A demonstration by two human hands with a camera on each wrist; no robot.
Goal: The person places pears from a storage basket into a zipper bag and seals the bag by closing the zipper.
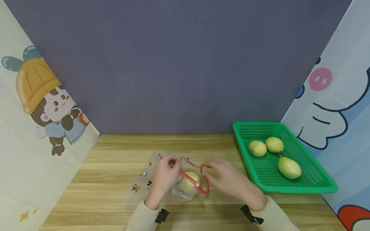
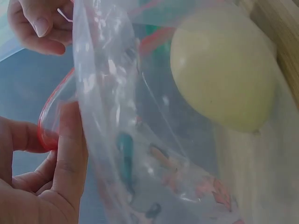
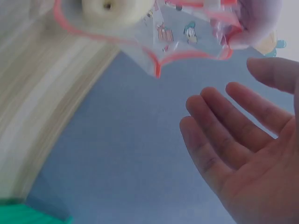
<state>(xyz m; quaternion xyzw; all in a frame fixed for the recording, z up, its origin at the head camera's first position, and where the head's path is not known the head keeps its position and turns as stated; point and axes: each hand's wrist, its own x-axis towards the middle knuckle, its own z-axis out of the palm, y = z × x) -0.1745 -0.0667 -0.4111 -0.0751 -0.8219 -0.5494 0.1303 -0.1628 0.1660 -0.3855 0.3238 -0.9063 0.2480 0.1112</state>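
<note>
A clear plastic zip bag with small cartoon prints lies on the wooden table, its red-edged mouth spread wide. Inside it is a pale yellow pear, seen through the plastic. My left hand pinches the red edge of the mouth between thumb and fingers. Opposite, my right hand hovers beside the mouth's right end, fingers relaxed and apart. In the right wrist view, that palm holds nothing, and a gap separates its fingertips from the bag.
To the right stands a green plastic basket with 3 pears in it. A grey panel rises behind the wooden table. Cartoon-printed sheets flank both sides.
</note>
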